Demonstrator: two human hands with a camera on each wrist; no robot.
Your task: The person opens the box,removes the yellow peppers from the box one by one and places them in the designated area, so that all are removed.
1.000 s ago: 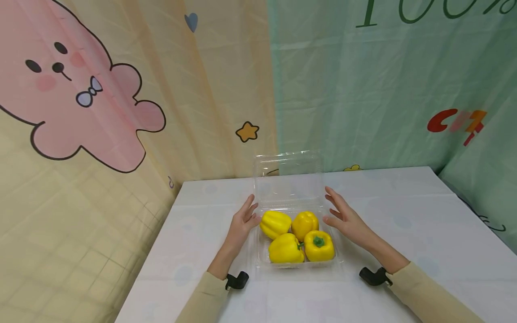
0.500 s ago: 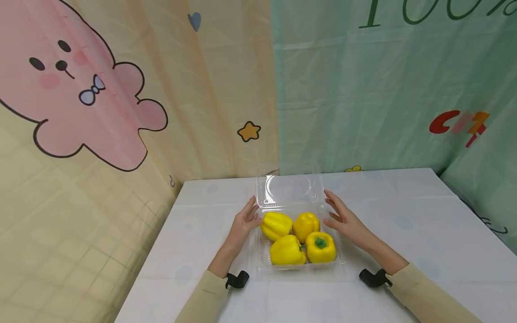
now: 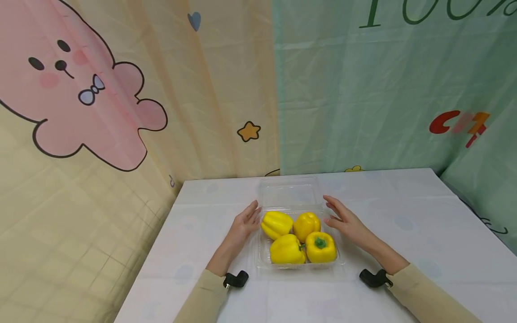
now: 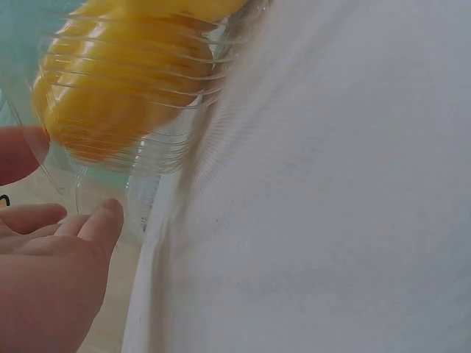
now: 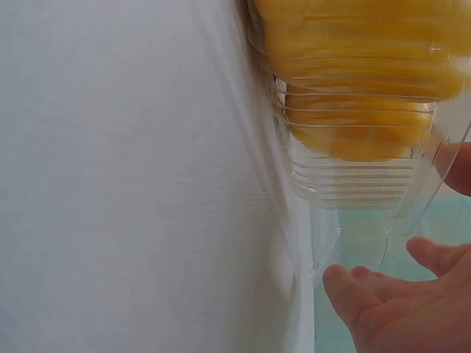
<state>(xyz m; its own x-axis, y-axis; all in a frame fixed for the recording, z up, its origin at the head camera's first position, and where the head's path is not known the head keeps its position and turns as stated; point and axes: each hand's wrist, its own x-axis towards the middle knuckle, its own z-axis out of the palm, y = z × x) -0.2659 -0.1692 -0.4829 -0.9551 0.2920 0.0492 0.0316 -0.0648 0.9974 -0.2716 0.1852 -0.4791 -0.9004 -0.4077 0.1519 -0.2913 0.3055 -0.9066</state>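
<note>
A clear plastic clamshell box (image 3: 299,266) stands on the table with several yellow bell peppers in it. The front right bell pepper (image 3: 320,247) shows its green stem; another yellow bell pepper (image 3: 287,249) lies on its side at front left. Behind them the box's lid (image 3: 289,193) is folded back, away from the person. At the box's left rear side is my left hand (image 3: 243,225), fingers loosely extended. My right hand (image 3: 349,225) mirrors it on the right, fingers spread. In the wrist views, each thumb is right at the rim, near the ribbed wall (image 5: 353,176).
A white cloth covers the table (image 3: 404,251). Patterned curtains (image 3: 218,89) hang close behind its back edge and along the sides. Both wrists carry a black camera mount, one on the left (image 3: 236,279) and one on the right (image 3: 374,277).
The lid has swung backward and down, from nearly upright to low over the table. Both hands stay beside the box, their fingertips slightly lower in the head view.
</note>
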